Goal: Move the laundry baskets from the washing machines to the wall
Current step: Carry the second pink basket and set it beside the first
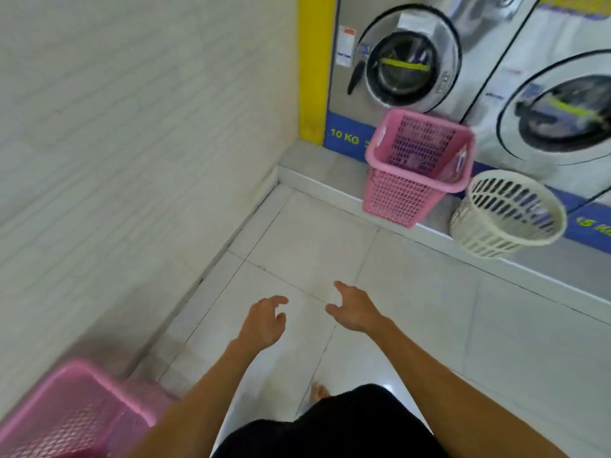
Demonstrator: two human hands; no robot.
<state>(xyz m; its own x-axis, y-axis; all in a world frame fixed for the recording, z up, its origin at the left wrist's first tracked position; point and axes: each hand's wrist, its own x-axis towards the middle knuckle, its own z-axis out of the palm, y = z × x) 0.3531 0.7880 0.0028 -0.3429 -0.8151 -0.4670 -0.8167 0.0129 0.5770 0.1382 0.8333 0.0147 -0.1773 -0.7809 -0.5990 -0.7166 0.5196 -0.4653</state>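
A tall pink laundry basket [401, 190] stands on the raised step in front of the left washing machine [406, 57]. Beside it on the right sits a round cream basket [499, 226], below the second washing machine [568, 117]. Another pink basket [62, 411] rests on the floor against the white wall [115, 143] at the bottom left. My left hand [264, 322] and my right hand [355, 307] reach forward over the floor tiles, both empty with fingers apart, well short of the baskets by the machines.
A raised tiled step [330, 186] runs along the base of the machines. A yellow strip [314, 67] marks the corner where wall and machines meet. White floor tiles [446, 325] spread between me and the step. My bare foot [319, 391] shows below.
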